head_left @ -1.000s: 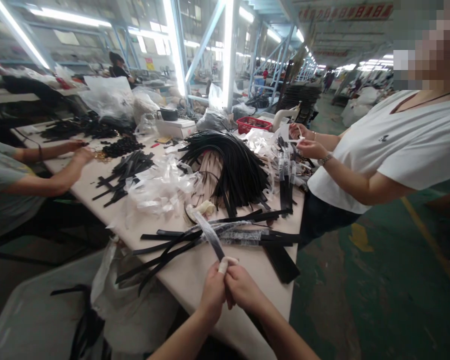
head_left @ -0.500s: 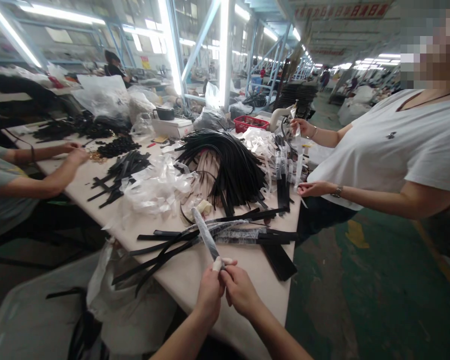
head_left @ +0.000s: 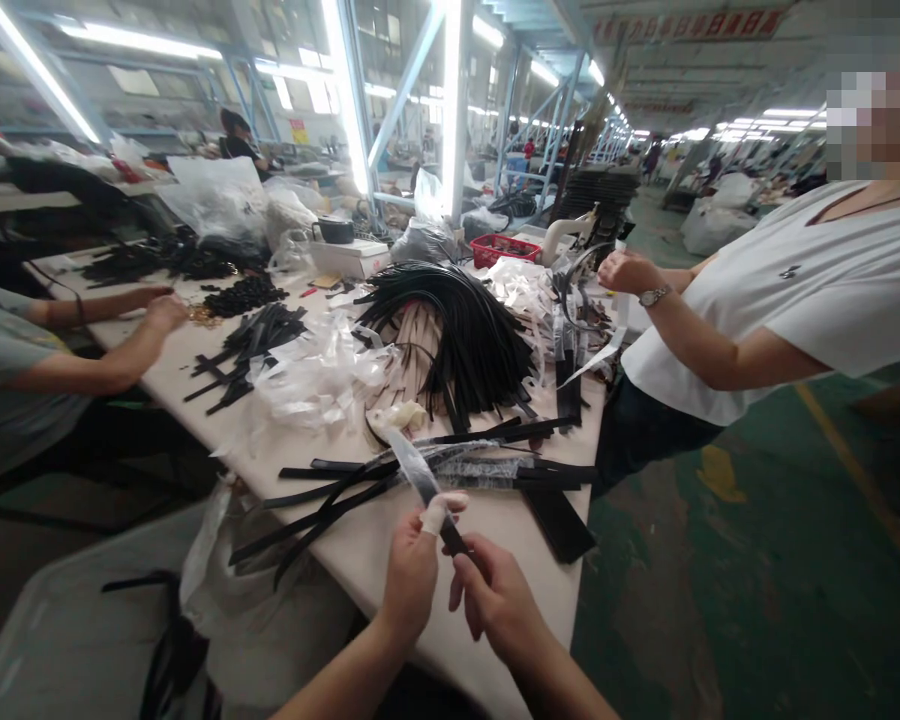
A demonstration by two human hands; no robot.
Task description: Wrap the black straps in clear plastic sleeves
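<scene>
Between my hands runs a black strap (head_left: 456,539), its far part covered by a clear plastic wrap (head_left: 412,467). My left hand (head_left: 412,560) grips the strap at the edge of the wrap, with a pale covering on the thumb. Lower down, my right hand (head_left: 495,590) pinches the bare black end between thumb and fingers. Just beyond lie loose black straps (head_left: 330,510), and a bundle of straps partly in clear wrap (head_left: 487,468). A wide black strip (head_left: 559,525) lies to the right on the pale table (head_left: 390,590).
A large heap of black straps (head_left: 450,330) stands mid-table beside crumpled clear plastic (head_left: 315,375). Behind is a red basket (head_left: 504,250). At the right a co-worker (head_left: 750,300) handles a strip; another person's arms (head_left: 120,340) reach in at left. A bin (head_left: 60,610) stands lower left.
My hands have moved apart along the strap, the right one down and right, so bare black strap now shows between them. The co-worker at right has raised and brought together their hands.
</scene>
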